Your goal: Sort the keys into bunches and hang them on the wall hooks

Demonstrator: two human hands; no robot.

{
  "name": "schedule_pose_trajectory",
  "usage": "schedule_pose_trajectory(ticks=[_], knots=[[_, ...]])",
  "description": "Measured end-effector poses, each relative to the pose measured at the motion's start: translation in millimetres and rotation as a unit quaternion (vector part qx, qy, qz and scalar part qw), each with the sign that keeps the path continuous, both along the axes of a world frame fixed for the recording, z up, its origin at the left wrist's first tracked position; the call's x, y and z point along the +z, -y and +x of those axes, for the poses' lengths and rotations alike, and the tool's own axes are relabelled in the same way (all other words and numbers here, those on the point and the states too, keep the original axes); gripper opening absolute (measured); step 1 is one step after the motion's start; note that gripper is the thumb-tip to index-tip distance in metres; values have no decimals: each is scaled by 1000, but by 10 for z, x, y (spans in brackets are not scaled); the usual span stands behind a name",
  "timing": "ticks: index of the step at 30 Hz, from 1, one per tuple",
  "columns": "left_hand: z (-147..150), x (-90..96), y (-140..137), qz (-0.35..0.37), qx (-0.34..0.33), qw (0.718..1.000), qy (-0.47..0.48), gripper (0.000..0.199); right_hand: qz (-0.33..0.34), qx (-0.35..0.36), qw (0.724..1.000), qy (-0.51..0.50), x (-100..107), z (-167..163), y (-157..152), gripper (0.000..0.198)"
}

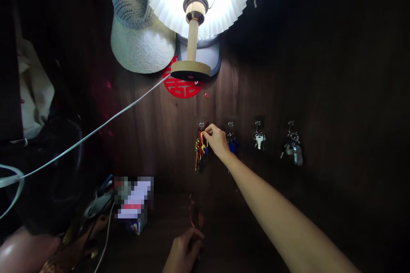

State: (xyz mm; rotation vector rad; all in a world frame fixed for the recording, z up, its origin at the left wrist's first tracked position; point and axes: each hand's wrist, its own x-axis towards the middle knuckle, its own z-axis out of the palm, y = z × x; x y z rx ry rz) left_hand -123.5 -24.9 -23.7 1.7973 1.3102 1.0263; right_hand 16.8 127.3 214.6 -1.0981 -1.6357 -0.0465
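My right hand point(217, 140) reaches up to the wall, its thumb and fingertips pinched on a yellow cord point(203, 137). The cord is part of a bunch of braided multicoloured cords point(197, 153) that hangs below the leftmost metal hook point(201, 124). Whether the bunch still rests on the hook is hard to see. Low in the view, my left hand point(185, 248) is closed with curled fingers. A dark reddish-brown looped item point(196, 215) extends upward from its fingertips; its kind is unclear in the shadow.
Keys hang on hooks to the right: a blue-tagged set point(232, 146), silver keys point(259, 140) and a bunch with a fob point(297, 153). A lit lamp point(192, 38), hats point(142, 47) and a red cut-out point(182, 89) are above. A white cable point(109, 120) crosses left, above a box point(136, 196).
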Motion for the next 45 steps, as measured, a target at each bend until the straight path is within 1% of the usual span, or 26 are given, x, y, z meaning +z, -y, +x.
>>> schedule_pose_trajectory(ticks=[6, 9, 12, 16, 19, 24, 28, 37, 40, 45], knots=[[11, 46, 35, 0, 6, 1000, -17, 17, 25, 9, 1000, -2, -118, -5, 20, 12], [13, 71, 50, 1, 0, 1000, -20, 17, 36, 21, 999, -12, -243, -8, 45, 12], [18, 83, 68, 10, 1, 1000, -28, 18, 38, 35, 998, -30, -406, -22, 80, 20], [27, 90, 90, 16, 13, 999, -32, 19, 27, 47, 997, -57, -610, -41, 140, 29], [32, 103, 99, 11, 14, 999, -41, 19, 16, 53, 995, -82, -732, -45, 184, 31], [24, 142, 122, 23, 1, 998, -50, 20, -23, 87, 990, -109, -956, -23, 253, 33], [6, 167, 145, 15, -4, 998, -57, 20, -48, 92, 990, -91, -1183, 37, 341, 31], [10, 182, 190, 32, -20, 996, -84, 19, -113, 117, 986, -38, -1637, 276, 648, 25], [14, 185, 198, 34, -19, 995, -93, 19, -148, 143, 979, 3, -1767, 326, 755, 25], [21, 232, 210, 28, -27, 995, -87, 21, -200, 187, 957, 98, -1926, 351, 946, 30]])
